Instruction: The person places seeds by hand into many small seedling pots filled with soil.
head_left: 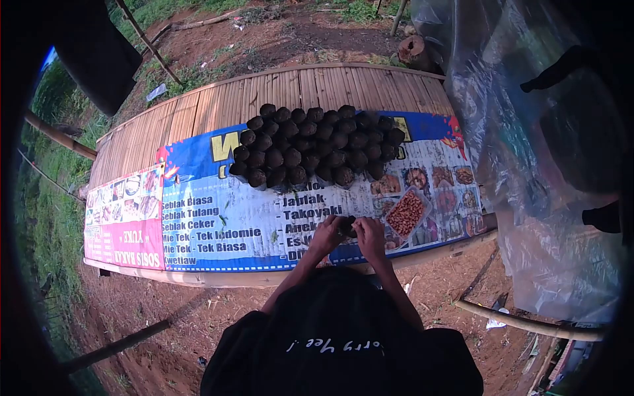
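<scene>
Near the front edge of the table, my left hand point(325, 235) is wrapped around a small dark seedling bag point(346, 226) that looks filled with soil. My right hand point(370, 236) is at the right side of the same bag, fingers pressed together by its top. Whether those fingers hold something small is hidden. Just right of my right hand sits a clear plastic tub point(424, 223) of reddish-brown seeds point(404, 214). Beyond my hands, several similar soil-filled seedling bags point(310, 142) stand upright, packed close together.
A printed menu banner point(218, 237) covers much of the bamboo-slat table point(231, 99). Clear plastic sheeting point(482, 79) hangs at the right. Bamboo poles point(528, 320) stand low at the right, and another pole point(63, 135) is at the left.
</scene>
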The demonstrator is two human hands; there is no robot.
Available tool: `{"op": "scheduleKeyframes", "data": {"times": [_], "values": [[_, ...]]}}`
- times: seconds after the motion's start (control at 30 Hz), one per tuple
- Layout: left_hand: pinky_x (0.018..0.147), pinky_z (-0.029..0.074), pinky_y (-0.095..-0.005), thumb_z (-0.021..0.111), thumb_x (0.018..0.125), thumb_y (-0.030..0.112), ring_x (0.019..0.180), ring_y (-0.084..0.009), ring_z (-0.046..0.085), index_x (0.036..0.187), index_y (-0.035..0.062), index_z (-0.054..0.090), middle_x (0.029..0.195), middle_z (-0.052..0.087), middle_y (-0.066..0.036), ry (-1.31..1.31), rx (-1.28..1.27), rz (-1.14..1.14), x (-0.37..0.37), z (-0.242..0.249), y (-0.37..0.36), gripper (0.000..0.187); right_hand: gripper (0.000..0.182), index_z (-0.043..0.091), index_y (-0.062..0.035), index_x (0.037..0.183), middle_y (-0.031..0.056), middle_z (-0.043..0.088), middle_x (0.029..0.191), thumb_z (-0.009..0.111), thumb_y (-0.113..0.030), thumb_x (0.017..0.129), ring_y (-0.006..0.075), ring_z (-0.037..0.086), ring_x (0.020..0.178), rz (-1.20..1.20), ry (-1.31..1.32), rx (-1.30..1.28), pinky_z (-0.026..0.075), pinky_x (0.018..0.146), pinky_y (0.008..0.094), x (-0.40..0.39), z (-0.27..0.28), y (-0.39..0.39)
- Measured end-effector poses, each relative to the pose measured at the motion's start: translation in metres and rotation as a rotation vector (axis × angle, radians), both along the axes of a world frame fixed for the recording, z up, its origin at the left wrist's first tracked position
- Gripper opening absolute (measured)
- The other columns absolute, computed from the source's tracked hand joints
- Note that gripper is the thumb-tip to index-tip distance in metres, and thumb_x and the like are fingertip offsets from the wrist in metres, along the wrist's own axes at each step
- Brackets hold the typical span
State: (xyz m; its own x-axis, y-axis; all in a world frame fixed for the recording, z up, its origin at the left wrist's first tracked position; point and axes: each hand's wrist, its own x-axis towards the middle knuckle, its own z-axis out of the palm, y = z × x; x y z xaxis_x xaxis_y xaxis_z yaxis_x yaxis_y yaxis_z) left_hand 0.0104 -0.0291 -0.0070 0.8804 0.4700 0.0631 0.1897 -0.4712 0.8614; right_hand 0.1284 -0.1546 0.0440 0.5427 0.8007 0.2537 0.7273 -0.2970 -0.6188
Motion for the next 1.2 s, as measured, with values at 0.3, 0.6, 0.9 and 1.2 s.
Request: {"op": "scheduleKeyframes", "data": {"times": [0.3,0.6,0.9,1.2], "values": [[0.081,0.055,-0.044,0.077,0.074,0.015,0.096,-0.0377,0.065,0.12,0.0056,0.059,0.108,0.061,-0.016,0.038,0.042,0.017,0.0,0.0017,0.0005,0.051,0.011,0.063,-0.0074,0.095,0.0084,0.066,0.094,0.057,-0.017,0.093,0.0306,0.058,0.087,0.008,-0.042,0.013,0.042,0.081,0.043,-0.002,0.0005,0.0025],[0.082,0.055,-0.045,0.077,0.075,0.015,0.095,-0.0384,0.066,0.12,0.0064,0.058,0.11,0.061,-0.017,0.014,0.079,0.013,-0.0006,-0.0008,0.0009,0.05,0.012,0.062,-0.0071,0.094,0.0101,0.065,0.093,0.056,-0.017,0.094,0.0325,0.058,0.087,0.0,0.024,0.062,0.042,0.079,0.0444,-0.0006,-0.0064,0.0056],[0.084,0.054,-0.0447,0.077,0.075,0.014,0.098,-0.0384,0.065,0.123,0.0081,0.057,0.113,0.06,-0.016,0.04,0.063,0.002,-0.0014,-0.0014,0.0005,0.053,0.012,0.061,-0.0067,0.094,0.0107,0.064,0.091,0.055,-0.017,0.095,0.0336,0.058,0.086,-0.017,0.023,0.14,0.042,0.079,0.045,0.0022,-0.0036,0.0052],[0.085,0.053,-0.046,0.078,0.074,0.016,0.1,-0.0395,0.063,0.122,0.0078,0.057,0.113,0.059,-0.016,0.044,0.062,-0.004,-0.0015,0.0001,0.0009,0.054,0.011,0.063,-0.0075,0.095,0.0089,0.066,0.095,0.057,-0.017,0.093,0.0308,0.058,0.089,-0.039,0.03,0.098,0.042,0.083,0.044,-0.0016,-0.0044,0.0038]]}}
